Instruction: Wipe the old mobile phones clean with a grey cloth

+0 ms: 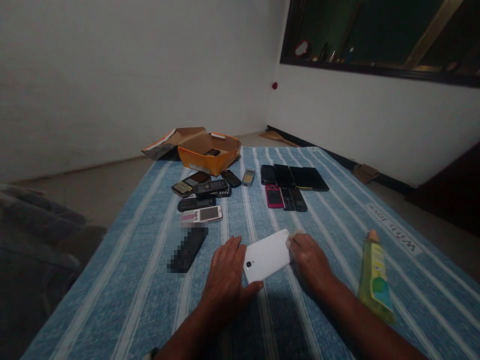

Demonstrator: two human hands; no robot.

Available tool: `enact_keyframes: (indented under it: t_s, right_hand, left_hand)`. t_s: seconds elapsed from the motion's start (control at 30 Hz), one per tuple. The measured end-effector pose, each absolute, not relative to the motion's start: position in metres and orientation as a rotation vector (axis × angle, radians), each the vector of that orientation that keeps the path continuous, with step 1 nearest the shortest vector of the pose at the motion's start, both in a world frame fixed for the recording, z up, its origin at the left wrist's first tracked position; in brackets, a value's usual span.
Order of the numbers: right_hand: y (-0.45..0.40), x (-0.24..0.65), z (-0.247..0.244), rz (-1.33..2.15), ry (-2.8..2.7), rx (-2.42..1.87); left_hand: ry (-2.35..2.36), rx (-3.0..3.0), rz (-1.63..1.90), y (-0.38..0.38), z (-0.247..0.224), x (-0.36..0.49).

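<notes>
Our left hand (229,270) grips the left end of the white phone (268,255), thumb at its near edge and fingers at its far side. Our right hand (309,257) is closed on a pale cloth (292,239), pressed to the phone's right end. The phone lies back up on the near part of the striped cover (150,280), between a black phone (189,249) on the left and a bottle (376,280) on the right. Farther off, we see the orange box (210,159), open.
</notes>
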State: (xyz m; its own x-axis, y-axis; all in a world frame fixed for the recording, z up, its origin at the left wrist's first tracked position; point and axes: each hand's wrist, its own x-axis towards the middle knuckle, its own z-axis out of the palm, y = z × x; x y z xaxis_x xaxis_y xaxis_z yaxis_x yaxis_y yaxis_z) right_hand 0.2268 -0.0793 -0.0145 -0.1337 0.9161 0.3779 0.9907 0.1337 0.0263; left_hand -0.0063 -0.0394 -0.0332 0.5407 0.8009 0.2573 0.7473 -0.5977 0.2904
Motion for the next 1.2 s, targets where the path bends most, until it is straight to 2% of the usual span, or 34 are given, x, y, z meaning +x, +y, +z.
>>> enact_keyframes:
  t_s: [0.17, 0.37, 0.7, 0.87, 1.03, 1.2]
  right_hand:
    - [-0.055, 0.221, -0.003, -0.332, -2.189, -1.968]
    - [-0.041, 0.199, 0.009, -0.37, -2.257, -2.089]
    - [-0.051, 0.125, 0.004, -0.346, -2.449, -1.636]
    - [-0.055, 0.151, -0.007, -0.367, -2.413, -1.448]
    - [-0.06, 0.183, -0.009, -0.341, -2.3, -1.605]
    - [-0.062, 0.167, -0.017, -0.355, -2.326, -1.484]
  left_hand:
    - [1.335, 2.585, 0.402, -0.039, -0.012, -0.003]
    - [1.338, 2.61, 0.454, -0.038, -0.011, -0.003]
    - [1.283, 2.66, 0.722, -0.036, -0.038, -0.007]
    - [1.285, 2.615, 0.659, -0.036, -0.034, -0.008]
    - [1.291, 2.543, 0.547, -0.039, -0.024, -0.005]
    - [1.28, 2.508, 0.603, -0.039, -0.028, -0.005]
